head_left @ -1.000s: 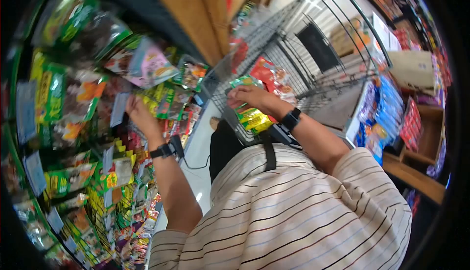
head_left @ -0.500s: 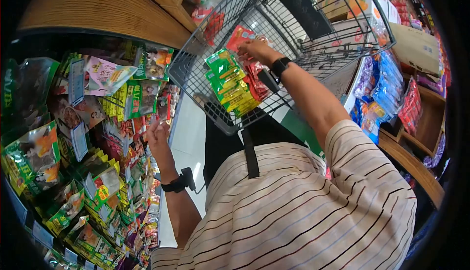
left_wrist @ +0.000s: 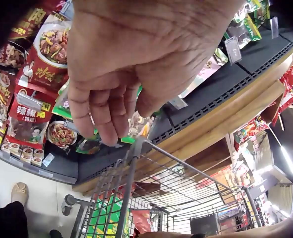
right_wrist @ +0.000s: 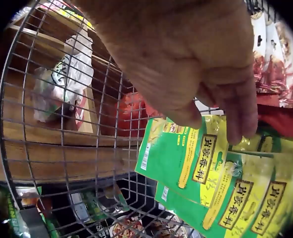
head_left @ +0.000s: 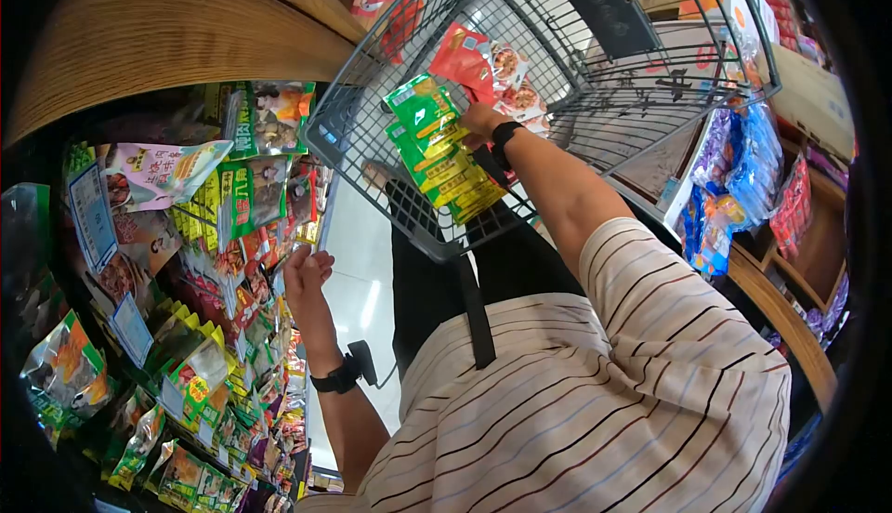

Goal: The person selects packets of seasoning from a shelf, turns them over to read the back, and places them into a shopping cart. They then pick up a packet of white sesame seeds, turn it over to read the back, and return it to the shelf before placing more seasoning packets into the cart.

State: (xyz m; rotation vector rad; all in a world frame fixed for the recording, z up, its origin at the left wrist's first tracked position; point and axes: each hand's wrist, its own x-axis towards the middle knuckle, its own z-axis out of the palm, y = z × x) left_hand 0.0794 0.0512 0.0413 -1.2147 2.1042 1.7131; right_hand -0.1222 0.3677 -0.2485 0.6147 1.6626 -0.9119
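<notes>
My right hand (head_left: pixel 483 123) reaches down into the wire shopping cart (head_left: pixel 325 132), over the right edge of several overlapping green-and-yellow spice packets (head_left: pixel 423 132). In the right wrist view, its fingertips touch the yellow part of these packets (right_wrist: pixel 171 148); the grasp side of the hand is partly hidden. Red-and-white food packets (head_left: pixel 465 58) lie just beyond in the cart. My left hand (head_left: pixel 307 276) hangs beside the shelf of hanging food packets, its fingers loosely bent and nothing in them. From the left wrist, that hand (left_wrist: pixel 136 59) appears above the cart's near corner.
Shelves of bagged seasonings (head_left: pixel 200 355) with price tags (head_left: pixel 93 216) line the left. A wooden shelf edge (head_left: pixel 186 30) runs along the far side of the cart. At right stand cartons and blue bags (head_left: pixel 753 160) on a wooden display (head_left: pixel 790 318).
My left hand has drawn back from the shelf packets and lowered. The right hand earlier held a green-and-yellow packet, then moved over the red packets, and now sits at the green-and-yellow ones.
</notes>
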